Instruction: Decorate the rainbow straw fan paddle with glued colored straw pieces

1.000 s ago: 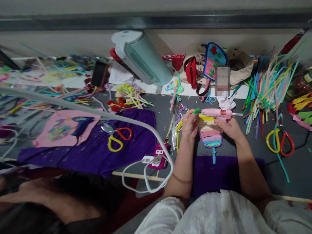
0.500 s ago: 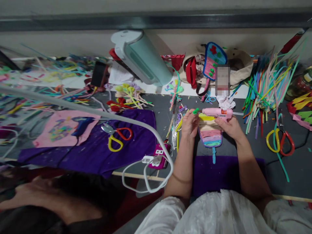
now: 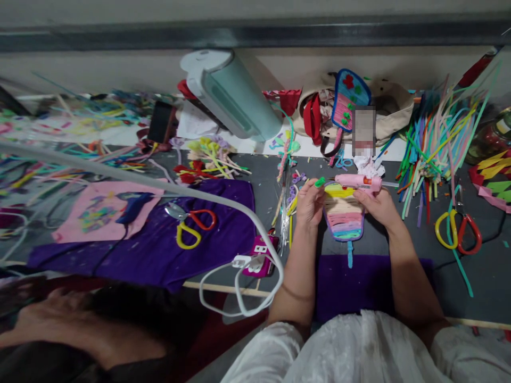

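Left hand [image 3: 310, 205]: my fingers pinched a small green piece [image 3: 320, 182] above the tabletop [image 3: 411, 239].
Right hand [image 3: 377, 206]: my fingers grasped a pink glue gun [image 3: 355, 182], its nozzle aimed at the green piece from just beside it.
Striped piece [image 3: 345, 221]: it lay between my forearms, its blue stick toward the tabletop's front edge.
Purple cloth [image 3: 355, 287]: it lay at that front edge, before me.
Scissors [image 3: 469, 236]: the red-and-yellow-handled pair rested toward the tabletop's right end.
Fuzzy stems [image 3: 439, 143]: they were heaped near the back right corner.

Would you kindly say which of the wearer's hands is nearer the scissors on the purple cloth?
The left hand is nearer, right of the scissors; the right hand, holding the pink glue gun, is farther right.
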{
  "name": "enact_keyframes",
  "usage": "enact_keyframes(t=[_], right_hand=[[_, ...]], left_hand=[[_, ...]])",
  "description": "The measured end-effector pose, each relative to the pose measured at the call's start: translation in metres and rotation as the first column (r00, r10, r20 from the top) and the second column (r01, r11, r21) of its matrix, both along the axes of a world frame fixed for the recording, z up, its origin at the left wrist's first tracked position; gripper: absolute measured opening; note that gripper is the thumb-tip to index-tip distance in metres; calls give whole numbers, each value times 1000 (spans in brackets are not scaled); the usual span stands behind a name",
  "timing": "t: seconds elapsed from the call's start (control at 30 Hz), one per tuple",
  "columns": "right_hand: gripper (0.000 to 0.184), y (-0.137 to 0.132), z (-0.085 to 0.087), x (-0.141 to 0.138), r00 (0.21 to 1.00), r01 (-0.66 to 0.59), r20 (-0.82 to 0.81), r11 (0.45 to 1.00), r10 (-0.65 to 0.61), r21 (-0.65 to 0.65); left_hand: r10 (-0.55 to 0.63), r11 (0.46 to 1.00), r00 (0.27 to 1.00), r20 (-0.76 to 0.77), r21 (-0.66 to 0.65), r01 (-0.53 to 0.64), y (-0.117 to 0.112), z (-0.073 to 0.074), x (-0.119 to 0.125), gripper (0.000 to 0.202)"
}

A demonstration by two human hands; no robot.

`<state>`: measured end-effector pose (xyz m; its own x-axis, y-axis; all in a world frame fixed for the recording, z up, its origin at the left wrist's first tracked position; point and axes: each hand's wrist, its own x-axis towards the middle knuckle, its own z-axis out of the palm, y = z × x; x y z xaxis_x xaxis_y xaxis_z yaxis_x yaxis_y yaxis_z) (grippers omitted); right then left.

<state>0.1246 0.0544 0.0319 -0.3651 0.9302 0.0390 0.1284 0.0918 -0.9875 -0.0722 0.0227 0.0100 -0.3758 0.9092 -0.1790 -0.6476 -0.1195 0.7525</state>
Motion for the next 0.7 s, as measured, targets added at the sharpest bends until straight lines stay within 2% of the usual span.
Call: enact_keyframes(t=[0.13,0.27,0.37,0.57,0.7], right_hand=[[41,9,-4,16,995,104,19,987,-103,-125],[39,20,-5,37,972,198,-81,953,-222,-228],[38,27,-8,47,940,287,-95,910,-328,-297],[37,35,-19,48,882,414,-76,842,-465,-346],[26,38,-26,47,867,480,40,813,-496,-329]], left_hand=[[47,998,997,-57,-38,-49,2,-2,-1,36],[118,990,967,-227,-49,-132,2,-2,-3,28],[141,987,926,-350,-19,-158,0,-2,-3,22],[148,989,774,-616,80,-126,-1,-9,-2,9],[132,991,642,-755,105,-81,0,-14,-3,4]])
